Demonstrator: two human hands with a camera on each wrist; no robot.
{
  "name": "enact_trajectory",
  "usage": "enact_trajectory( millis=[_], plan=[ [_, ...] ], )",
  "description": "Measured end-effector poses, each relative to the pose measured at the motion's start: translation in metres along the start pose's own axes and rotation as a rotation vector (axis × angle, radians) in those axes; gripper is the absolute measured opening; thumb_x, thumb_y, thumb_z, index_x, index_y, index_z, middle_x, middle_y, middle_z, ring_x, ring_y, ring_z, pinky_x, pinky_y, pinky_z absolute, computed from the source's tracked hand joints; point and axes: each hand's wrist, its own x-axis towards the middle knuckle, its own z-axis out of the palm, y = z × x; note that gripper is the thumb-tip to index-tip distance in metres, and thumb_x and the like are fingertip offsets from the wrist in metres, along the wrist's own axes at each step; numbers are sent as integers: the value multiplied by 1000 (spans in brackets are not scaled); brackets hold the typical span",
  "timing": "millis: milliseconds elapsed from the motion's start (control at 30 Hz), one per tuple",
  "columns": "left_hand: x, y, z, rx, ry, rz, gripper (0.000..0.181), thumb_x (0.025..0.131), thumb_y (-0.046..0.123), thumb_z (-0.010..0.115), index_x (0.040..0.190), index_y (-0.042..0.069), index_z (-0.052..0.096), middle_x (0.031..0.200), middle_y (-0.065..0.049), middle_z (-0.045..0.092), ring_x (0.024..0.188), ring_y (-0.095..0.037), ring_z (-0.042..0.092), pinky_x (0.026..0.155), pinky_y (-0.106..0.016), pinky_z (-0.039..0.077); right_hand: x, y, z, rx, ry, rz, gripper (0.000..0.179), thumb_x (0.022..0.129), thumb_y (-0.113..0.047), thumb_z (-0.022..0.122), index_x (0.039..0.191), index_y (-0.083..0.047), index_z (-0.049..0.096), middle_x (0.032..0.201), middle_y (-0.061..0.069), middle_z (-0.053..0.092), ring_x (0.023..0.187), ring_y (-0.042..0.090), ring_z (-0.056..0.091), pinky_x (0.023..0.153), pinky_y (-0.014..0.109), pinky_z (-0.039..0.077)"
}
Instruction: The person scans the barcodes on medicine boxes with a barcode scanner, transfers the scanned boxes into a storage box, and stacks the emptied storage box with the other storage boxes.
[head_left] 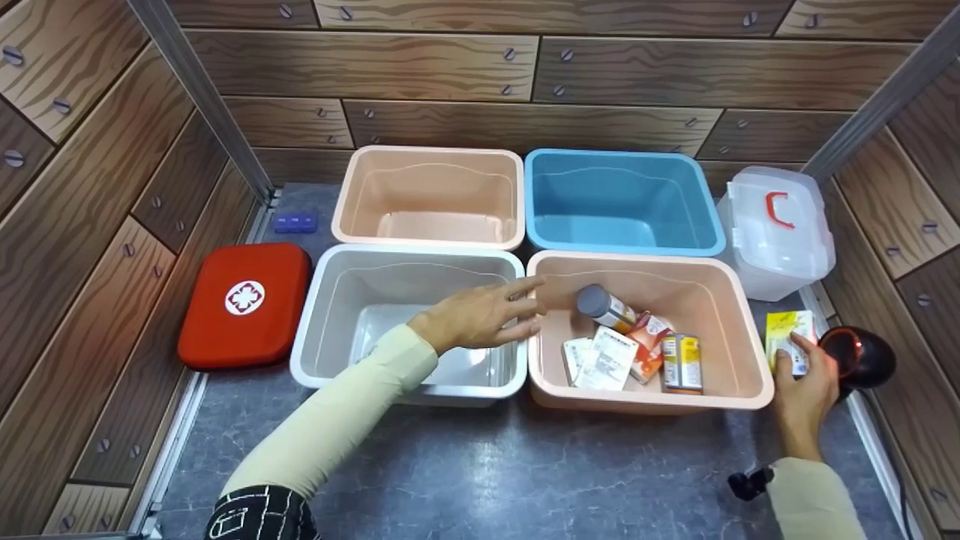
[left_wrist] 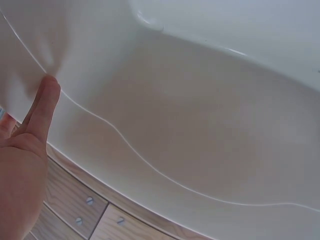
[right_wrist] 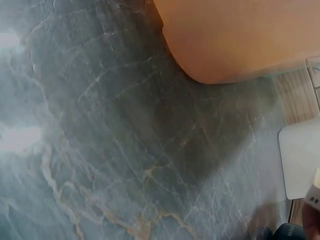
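My right hand (head_left: 806, 386) pinches a small yellow and white medicine box (head_left: 787, 334) between thumb and fingers. It is beside the right edge of the front peach bin (head_left: 720, 330), close by a black barcode scanner (head_left: 870, 358) that glows red. Only a corner of the box (right_wrist: 314, 196) shows in the right wrist view. Above the white-grey bin (head_left: 330, 315), my left hand (head_left: 480, 316) is held with its fingers loosely spread and nothing in them. Its fingertips reach over that bin's right rim.
Inside the front peach bin are grey-lidded bottles (head_left: 681, 364) and several medicine boxes (head_left: 607, 358). Behind stand another peach bin (head_left: 427, 187) and a blue bin (head_left: 622, 195). A red first-aid case (head_left: 244, 330) and purple pill organizer (head_left: 295, 223) lie left; a clear lidded box (head_left: 780, 232) stands right.
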Motion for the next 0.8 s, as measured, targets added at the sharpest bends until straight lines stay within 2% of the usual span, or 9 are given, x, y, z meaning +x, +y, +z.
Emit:
enact_trajectory(
  millis=[133,267,367,467,567,633,700,800],
  plan=[
    [0,0,0,-3,2,-1,46,117,49,43,148,22,63,177,-12,34,135,-39,67,110,-52,58,-2,-2,3,10,29,-49,36,100,0,70,136,1,72,136,30,63,135,44,54,113,33,39],
    [0,0,-1,-5,-3,-1,47,117,49,43,149,21,63,178,-12,34,136,-40,66,110,-53,58,-5,-2,3,16,48,-56,36,100,-1,70,135,1,72,136,30,62,135,43,54,112,31,39],
    [0,1,-1,1,-6,-2,47,117,50,42,148,22,63,177,-12,34,136,-39,66,109,-52,58,-6,0,2,23,44,0,36,100,-3,69,136,1,71,136,31,61,134,45,54,110,39,40],
    [0,2,-2,1,-4,-4,46,117,49,43,147,22,63,178,-13,34,136,-39,67,109,-52,58,-6,2,1,18,24,90,39,101,-8,66,140,-1,69,134,28,62,129,46,54,104,46,37],
    [0,1,-1,-2,-4,-8,46,117,49,43,147,22,63,178,-13,34,136,-39,66,109,-52,58,-6,6,0,36,-10,198,43,103,-17,66,145,-10,66,133,10,65,126,37,56,100,36,38],
    [0,1,-1,-3,-3,-10,46,117,49,43,149,23,63,178,-13,34,137,-39,66,109,-52,58,-7,7,1,96,-25,257,43,104,-20,67,146,-15,65,130,-8,65,126,20,58,101,24,38],
    [-1,1,-1,4,-4,-11,46,117,49,42,149,24,62,178,-12,34,137,-39,66,109,-52,58,-8,7,3,228,-18,317,38,103,-17,69,141,-21,68,124,-18,65,120,9,58,100,14,38],
    [-1,1,0,15,3,-9,46,117,50,43,149,24,63,177,-12,35,136,-39,67,107,-52,60,-13,4,6,447,26,375,34,99,-6,71,129,-22,71,115,-21,65,111,-1,58,95,7,42]
  ],
)
